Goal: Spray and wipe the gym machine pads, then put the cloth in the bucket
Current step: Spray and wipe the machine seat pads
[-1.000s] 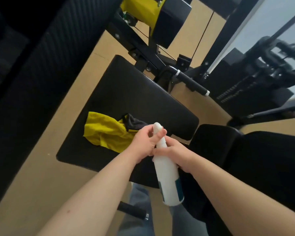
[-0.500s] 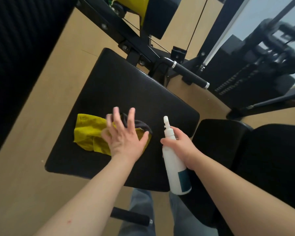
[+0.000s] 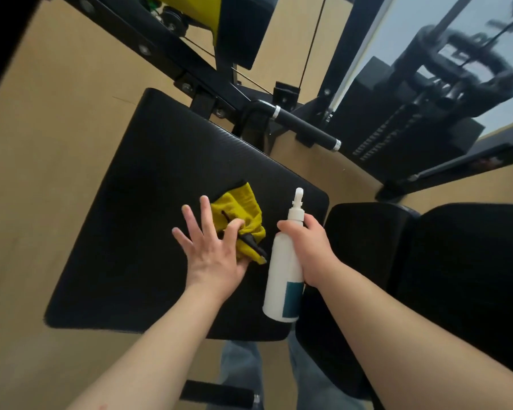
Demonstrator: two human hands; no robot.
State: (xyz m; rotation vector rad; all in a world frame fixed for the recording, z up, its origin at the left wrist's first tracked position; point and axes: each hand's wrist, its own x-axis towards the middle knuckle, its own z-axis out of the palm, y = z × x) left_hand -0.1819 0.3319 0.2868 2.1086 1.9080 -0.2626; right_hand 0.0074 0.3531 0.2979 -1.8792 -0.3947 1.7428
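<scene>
A large black seat pad (image 3: 148, 208) fills the middle of the head view. On it lies a bunched yellow cloth (image 3: 243, 211) with a dark edge. My left hand (image 3: 214, 250) presses flat on the cloth's near part, fingers spread, index finger curled into the fabric. My right hand (image 3: 311, 250) is wrapped around a white spray bottle (image 3: 282, 288) with a teal label, nozzle pointing away, just right of the cloth. No bucket is in view.
A second black pad (image 3: 367, 247) and a larger one (image 3: 471, 276) sit to the right. The machine's black frame (image 3: 160, 51), a handle bar (image 3: 305, 128) and a weight stack (image 3: 397, 137) stand behind. Tan floor (image 3: 42, 128) surrounds; my jeans (image 3: 243, 371) show below.
My left hand left the bottle's top, dropped onto the cloth and slid it rightward across the pad, bunching it. The right hand keeps hold of the bottle.
</scene>
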